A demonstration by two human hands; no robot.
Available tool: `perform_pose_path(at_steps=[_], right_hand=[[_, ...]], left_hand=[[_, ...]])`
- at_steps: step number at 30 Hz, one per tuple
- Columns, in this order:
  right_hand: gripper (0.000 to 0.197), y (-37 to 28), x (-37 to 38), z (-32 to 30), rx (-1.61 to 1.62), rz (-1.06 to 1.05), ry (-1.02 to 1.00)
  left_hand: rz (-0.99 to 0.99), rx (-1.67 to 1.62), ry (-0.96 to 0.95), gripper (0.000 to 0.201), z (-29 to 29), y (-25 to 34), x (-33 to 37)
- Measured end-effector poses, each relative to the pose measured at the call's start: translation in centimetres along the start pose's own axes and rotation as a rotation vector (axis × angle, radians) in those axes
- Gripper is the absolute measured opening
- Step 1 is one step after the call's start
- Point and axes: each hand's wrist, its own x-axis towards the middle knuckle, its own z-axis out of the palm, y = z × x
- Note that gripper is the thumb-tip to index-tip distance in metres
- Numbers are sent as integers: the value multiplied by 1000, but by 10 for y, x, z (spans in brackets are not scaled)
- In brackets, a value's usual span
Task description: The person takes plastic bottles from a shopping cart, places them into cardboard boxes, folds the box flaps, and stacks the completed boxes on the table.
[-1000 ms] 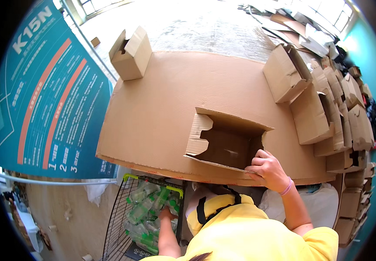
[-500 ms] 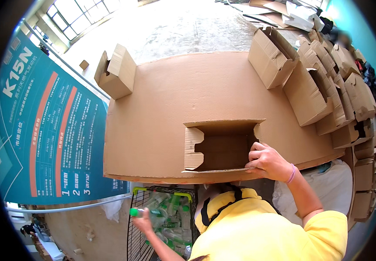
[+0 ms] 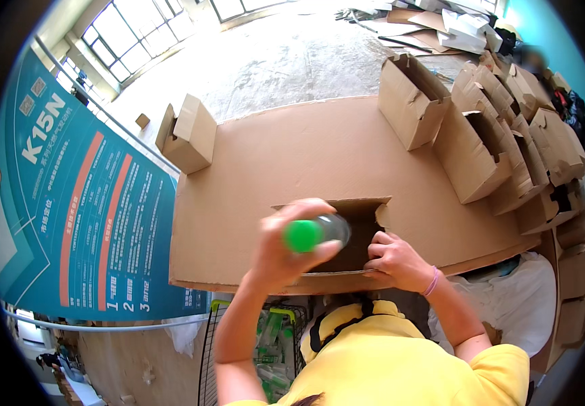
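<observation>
Far left, a teal banner (image 3: 76, 196) with orange stripes stands on a metal rail beside the cardboard tabletop (image 3: 292, 155). A small open box (image 3: 188, 134) sits on the top's far left corner, on its side, flaps out.

Low centre-left, a wire cart (image 3: 265, 352) with green handles stands below the table's near edge, with clear bottles inside, green caps showing.

Left hand (image 3: 289, 247) is raised above the near edge of the table, fingers wrapped around a clear bottle (image 3: 323, 232) with a green cap; the cap points toward the camera and the body tilts away toward the open box. The bottle is in the air, just over the box's left front corner, not inside it.

The open carton (image 3: 350, 233) sits at the near edge of the table, mouth up, flaps raised at the back and right. Inside is dark; cannot tell what it contains.

Right hand (image 3: 397, 260) rests on the carton's front right edge, fingers curled over the rim, gripping it. Pink band on the wrist.

Right side: a row of empty open cartons (image 3: 482, 128) is lined along the table's far right edge, more stacked past it. Flat cardboard scraps (image 3: 428, 17) lie on the floor at the top.

The person wears a yellow shirt (image 3: 387, 365).
</observation>
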Motion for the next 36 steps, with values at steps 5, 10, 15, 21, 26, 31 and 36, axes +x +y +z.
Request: perform_pose_path(at_steps=[5,10,15,21,26,31,36], right_hand=[[12,-4,-10,7,-28,1,93],[8,-8,-6,22,20,-95,159],[5,-5,-3,25,23,-116,181],[6,12,4,21,32,-118,177],[14,15,8,19,39,-127,99],[9,19,10,11,50,-105,135],[8,13,14,8,75,-60,84]], left_hand=[[-98,653,-833,39,52,-50,35],[-169,999,-1236,41,113,-126,46],[-157,1030,-971,40,152,-257,25],[-129,1028,-951,34,147,-195,43],[-370,1006,-1156,32,96,-118,70],[-36,416,-138,25,4,-44,15],[-538,285,547,15,-75,-81,-134]])
